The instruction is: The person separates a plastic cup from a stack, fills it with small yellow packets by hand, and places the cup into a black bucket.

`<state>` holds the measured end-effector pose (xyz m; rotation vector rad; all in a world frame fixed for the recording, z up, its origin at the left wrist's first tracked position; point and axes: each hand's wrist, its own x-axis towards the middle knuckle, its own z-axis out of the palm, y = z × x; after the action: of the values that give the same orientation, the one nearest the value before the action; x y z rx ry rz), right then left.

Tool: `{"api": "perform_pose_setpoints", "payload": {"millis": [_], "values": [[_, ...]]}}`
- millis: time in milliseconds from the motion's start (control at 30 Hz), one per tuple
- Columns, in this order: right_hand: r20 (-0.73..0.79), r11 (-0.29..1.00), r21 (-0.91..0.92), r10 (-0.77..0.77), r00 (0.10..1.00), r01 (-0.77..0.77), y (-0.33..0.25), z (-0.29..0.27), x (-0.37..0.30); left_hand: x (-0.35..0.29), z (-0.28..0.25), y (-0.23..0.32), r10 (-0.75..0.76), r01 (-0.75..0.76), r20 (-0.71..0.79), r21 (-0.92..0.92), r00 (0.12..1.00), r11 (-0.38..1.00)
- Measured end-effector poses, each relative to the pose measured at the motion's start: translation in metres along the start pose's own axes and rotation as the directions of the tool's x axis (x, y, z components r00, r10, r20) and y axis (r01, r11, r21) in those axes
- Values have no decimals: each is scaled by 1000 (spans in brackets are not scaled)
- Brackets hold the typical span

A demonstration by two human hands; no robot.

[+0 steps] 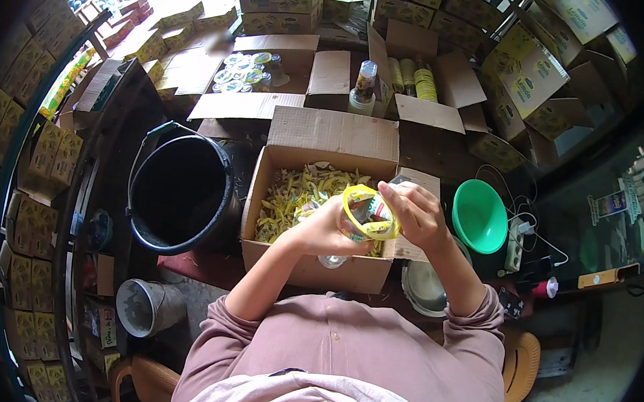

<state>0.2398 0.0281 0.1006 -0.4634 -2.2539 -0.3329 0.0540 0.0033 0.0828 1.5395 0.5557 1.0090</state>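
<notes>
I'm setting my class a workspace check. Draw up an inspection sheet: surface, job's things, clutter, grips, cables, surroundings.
Surface: dark tabletop, partly covered by cartons
Job's things: yellow-rimmed cup; open carton containing yellow strips
Clutter: black bucket left of that carton, green bowl right
Grips: left grip holds the cup; right grip at its rim, closure unclear
Cables: white cords by a power strip
Surroundings: stacked yellow boxes, left
</notes>
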Motion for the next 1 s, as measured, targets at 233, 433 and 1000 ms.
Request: {"api": "perform_pose_setpoints", "payload": {"millis": [233,433,1000], "values": [[-32,999,19,-26,999,26,-2,2,-2,-1,-5,-8,-161,194,185,-174,969,966],[-67,994,102,-29,997,36,-6,5,2,4,-10,-10,-107,387,537,-442,837,809],[-148,987,93,-116,982,131,-8,19,8,8,18,-52,519,724,600,-688,609,-55]]}}
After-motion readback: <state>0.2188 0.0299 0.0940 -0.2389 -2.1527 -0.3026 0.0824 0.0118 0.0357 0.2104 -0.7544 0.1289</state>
